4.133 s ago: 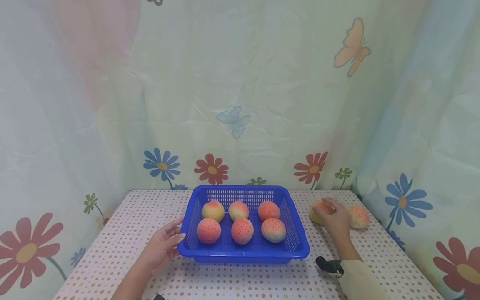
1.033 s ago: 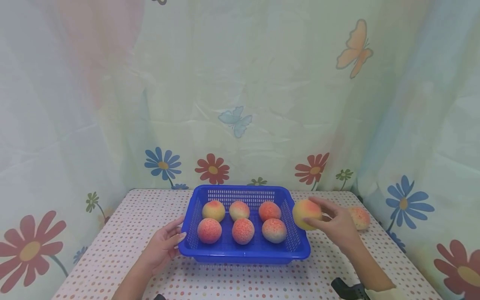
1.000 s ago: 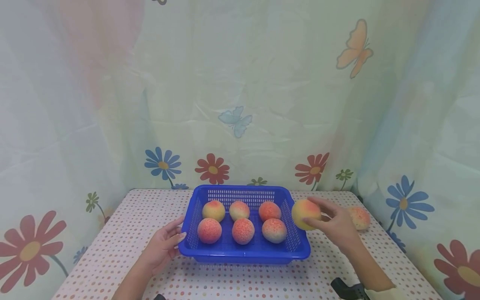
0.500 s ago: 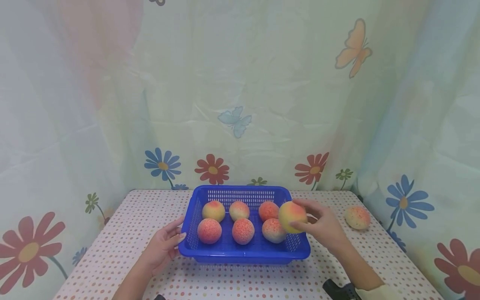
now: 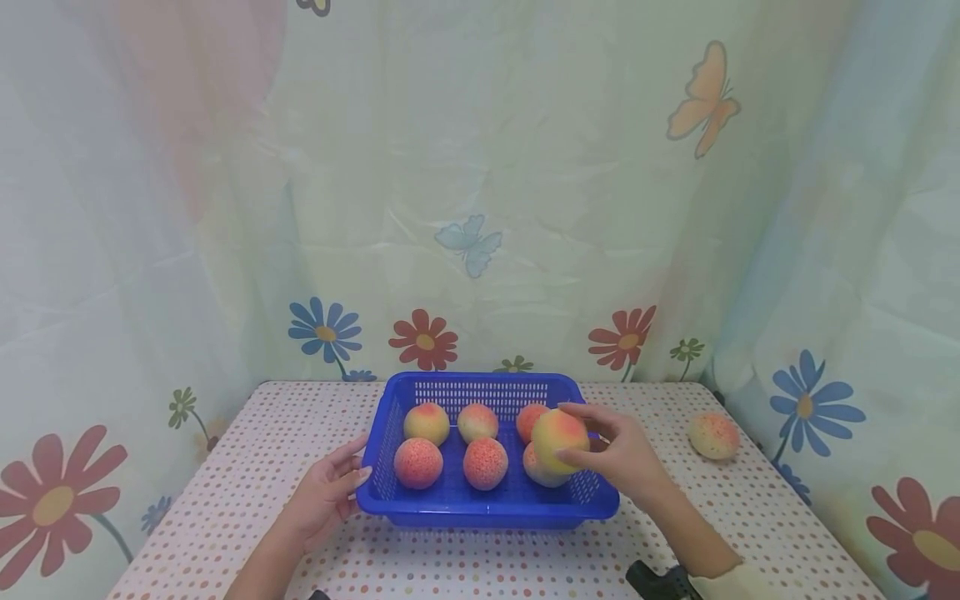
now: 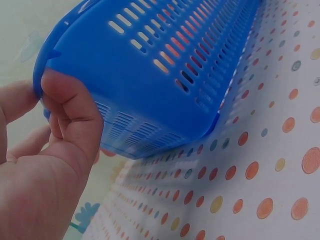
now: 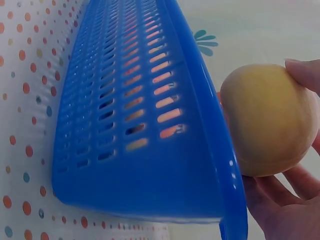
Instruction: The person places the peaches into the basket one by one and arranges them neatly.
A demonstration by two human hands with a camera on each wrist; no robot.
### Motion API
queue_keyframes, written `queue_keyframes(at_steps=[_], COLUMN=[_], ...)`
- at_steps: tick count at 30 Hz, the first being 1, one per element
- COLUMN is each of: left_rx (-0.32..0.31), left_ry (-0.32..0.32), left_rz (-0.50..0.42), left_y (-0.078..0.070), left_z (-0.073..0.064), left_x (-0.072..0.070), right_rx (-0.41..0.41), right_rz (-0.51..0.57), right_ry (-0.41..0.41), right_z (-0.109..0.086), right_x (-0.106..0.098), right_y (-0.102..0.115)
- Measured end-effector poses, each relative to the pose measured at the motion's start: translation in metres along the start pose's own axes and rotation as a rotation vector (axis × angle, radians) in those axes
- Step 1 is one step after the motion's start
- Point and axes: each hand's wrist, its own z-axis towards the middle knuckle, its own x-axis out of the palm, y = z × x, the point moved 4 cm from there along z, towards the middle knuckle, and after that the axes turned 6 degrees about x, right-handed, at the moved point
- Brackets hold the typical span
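Note:
A blue plastic basket (image 5: 487, 508) with slotted walls stands mid-table, several peaches inside it in two rows. At its left side my left hand (image 5: 324, 493) grips the rim; the left wrist view shows the thumb and curled fingers pinching the basket's edge (image 6: 65, 25). My right hand (image 5: 618, 450) holds a yellow peach with a red blush (image 5: 558, 442) over the basket's right part. This peach partly hides two red-speckled peaches behind and below it. In the right wrist view the held peach (image 7: 270, 120) is beyond the basket's rim, between thumb and fingers.
One more peach (image 5: 714, 436) lies on the dotted tablecloth (image 5: 480, 567), right of the basket. A curtain (image 5: 480, 167) printed with flowers and butterflies hangs behind and at both sides of the table.
My right hand has picked up the yellow peach from the table at the right and carried it left over the basket's rim. My left hand stays at the basket's left rim.

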Motion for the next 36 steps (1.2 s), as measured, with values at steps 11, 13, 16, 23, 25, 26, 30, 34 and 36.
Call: queue_keyframes(at_steps=[11,13,16,23,25,26,30,34,36], left_rx=[-0.002,-0.002,-0.001,0.005,0.009,0.01,0.008,0.006,0.005], left_ry=[-0.01,-0.011,-0.008,0.015,0.02,0.021,0.02,0.018,0.017], left_rz=[0.001,0.002,-0.001,0.0,0.003,0.004,0.003,0.004,0.005], left_y=[0.001,0.001,0.002,0.004,0.004,0.004,0.004,0.004,0.004], left_z=[0.0,0.0,0.001,0.002,0.003,0.003,0.003,0.002,0.002], left_x=[-0.001,-0.001,-0.002,-0.003,-0.004,-0.004,-0.004,-0.004,-0.004], right_rx=[-0.015,-0.024,-0.038,-0.057,-0.052,-0.047,-0.016,0.004,0.002], right_rz=[0.015,0.026,0.049,0.057,0.056,0.051,0.048,0.057,0.053], right_ry=[0.049,0.063,0.086,0.114,0.113,0.11,0.118,0.151,0.167], right_z=[0.008,0.009,0.01,0.012,0.013,0.013,0.014,0.016,0.017], right_x=[0.02,0.023,0.026,0.034,0.036,0.037,0.043,0.05,0.054], right_y=[0.002,0.002,0.002,0.002,0.003,0.003,0.006,0.008,0.009])
